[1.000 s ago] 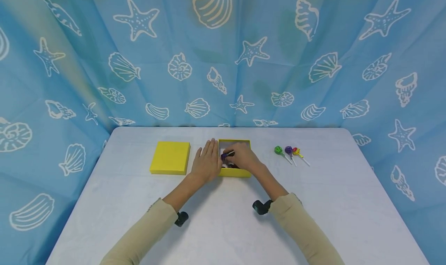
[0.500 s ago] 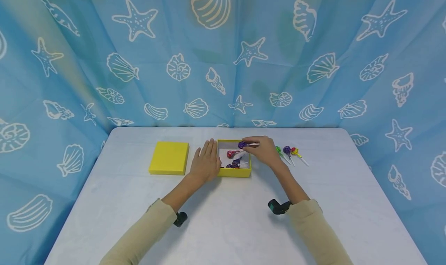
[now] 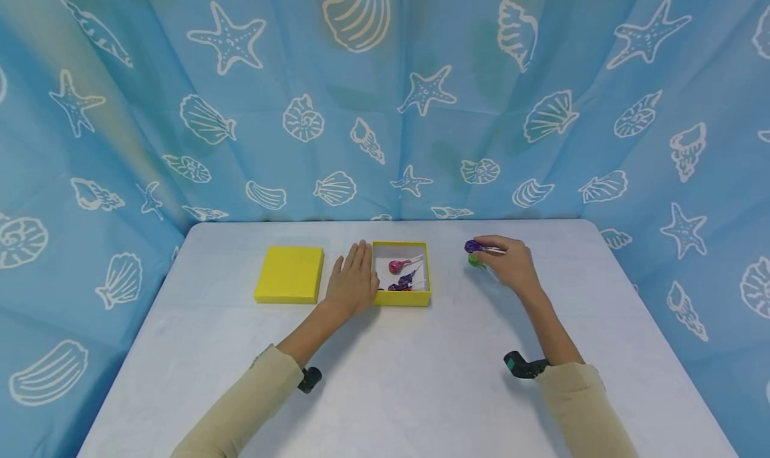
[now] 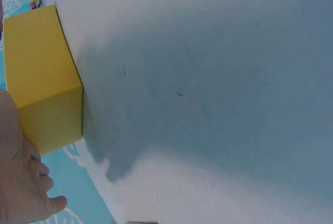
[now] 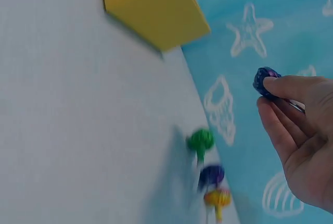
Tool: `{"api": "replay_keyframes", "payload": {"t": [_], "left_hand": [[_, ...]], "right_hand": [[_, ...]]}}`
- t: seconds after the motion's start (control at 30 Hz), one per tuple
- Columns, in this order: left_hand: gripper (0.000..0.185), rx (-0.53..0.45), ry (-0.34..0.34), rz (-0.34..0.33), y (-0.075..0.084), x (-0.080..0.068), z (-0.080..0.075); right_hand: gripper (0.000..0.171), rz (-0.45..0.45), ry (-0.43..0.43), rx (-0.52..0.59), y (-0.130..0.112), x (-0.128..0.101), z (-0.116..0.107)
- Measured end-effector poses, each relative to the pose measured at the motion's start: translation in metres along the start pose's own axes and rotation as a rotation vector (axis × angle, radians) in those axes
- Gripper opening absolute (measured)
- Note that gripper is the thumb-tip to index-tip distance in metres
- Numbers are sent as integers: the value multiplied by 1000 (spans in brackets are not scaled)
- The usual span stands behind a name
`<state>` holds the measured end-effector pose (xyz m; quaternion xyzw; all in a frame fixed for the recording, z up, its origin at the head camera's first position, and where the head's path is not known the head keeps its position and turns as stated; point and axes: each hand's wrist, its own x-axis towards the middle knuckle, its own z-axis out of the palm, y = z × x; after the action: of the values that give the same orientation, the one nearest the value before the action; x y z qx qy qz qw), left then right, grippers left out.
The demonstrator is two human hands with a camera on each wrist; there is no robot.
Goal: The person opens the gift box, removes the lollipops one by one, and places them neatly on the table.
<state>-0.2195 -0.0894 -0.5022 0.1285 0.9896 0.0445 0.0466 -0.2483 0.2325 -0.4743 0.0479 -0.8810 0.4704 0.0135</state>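
I see my right hand [image 3: 511, 265] pinching a purple lollipop [image 3: 472, 247] above the desk [image 3: 385, 378], my left hand [image 3: 351, 284] flat with fingers straight against the yellow box [image 3: 402, 298].

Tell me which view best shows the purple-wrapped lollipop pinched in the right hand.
The right wrist view: the purple-wrapped lollipop sits large and close at the right hand's fingertips. The head view shows it small. The left wrist view lacks it.
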Motion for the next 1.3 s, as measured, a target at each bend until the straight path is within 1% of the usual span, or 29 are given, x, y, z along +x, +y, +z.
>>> {"api": "replay_keyframes", "payload": {"t": [0.2, 0.37, 0.5, 0.67, 0.73, 0.97, 1.2, 1.3], "left_hand": [[65, -2, 13, 5, -1, -1, -2], [66, -11, 6, 6, -1, -1, -2], [66, -14, 5, 8, 0, -2, -2], [65, -21, 11, 4, 0, -1, -2], [65, -19, 12, 8, 0, -1, -1], [65, -10, 12, 8, 0, 0, -2], [65, -7, -1, 2, 1, -1, -4], [65, -4, 2, 2, 1, -1, -4]], "right_hand": [[35, 3, 116, 6, 31, -5, -22], [36, 54, 221, -29, 57, -9, -33], [37, 133, 299, -37, 73, -10, -36], [37, 184, 308, -45, 86, -10, -37], [38, 190, 297, -61, 91, -11, -37], [40, 261, 254, -113, 105, -9, -34], [40, 255, 253, -165, 109, -5, -30], [40, 272, 256, -193, 107, -5, -29]]}}
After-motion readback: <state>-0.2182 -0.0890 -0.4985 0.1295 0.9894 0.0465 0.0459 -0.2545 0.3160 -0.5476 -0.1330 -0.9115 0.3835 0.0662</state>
